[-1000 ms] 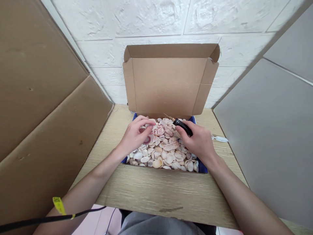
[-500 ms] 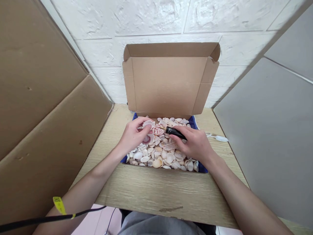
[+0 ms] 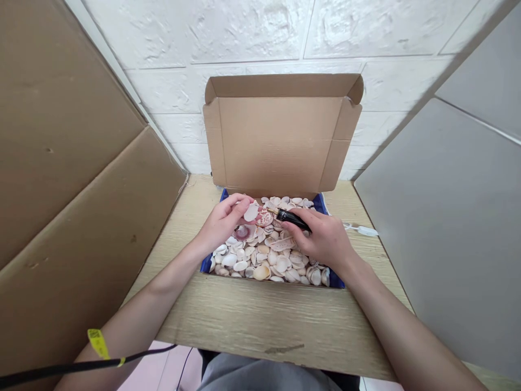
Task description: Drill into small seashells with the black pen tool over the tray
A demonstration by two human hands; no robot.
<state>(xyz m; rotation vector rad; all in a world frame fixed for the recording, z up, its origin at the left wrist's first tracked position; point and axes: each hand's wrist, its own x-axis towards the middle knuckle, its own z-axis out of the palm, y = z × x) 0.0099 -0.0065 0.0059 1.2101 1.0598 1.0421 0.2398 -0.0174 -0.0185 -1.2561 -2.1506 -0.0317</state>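
Observation:
Pinched between the fingers of my left hand (image 3: 225,220) is a pale shell (image 3: 251,212), held above the left part of the box. My right hand (image 3: 325,236) grips a black pen-like tool (image 3: 293,219), whose thin brass-coloured tip points left toward the held shell, a small distance from it. Below the tip lies a red-and-white patterned shell (image 3: 265,218). Many white and cream shells (image 3: 261,272) fill the blue-edged cardboard box (image 3: 336,280) under both hands. A purple-ringed shell (image 3: 242,233) rests beneath my left hand.
The open box lid (image 3: 280,141) stands up against a white brick-patterned wall (image 3: 248,32). A white cable connector (image 3: 367,231) lies right of the box. Cardboard (image 3: 81,217) borders the left, a grey panel (image 3: 448,217) the right. A black cable (image 3: 52,369) crosses the lower left.
My left hand has turned the pale shell so that its broad face shows, and its fingers have shifted slightly. My right hand and the tool have hardly moved.

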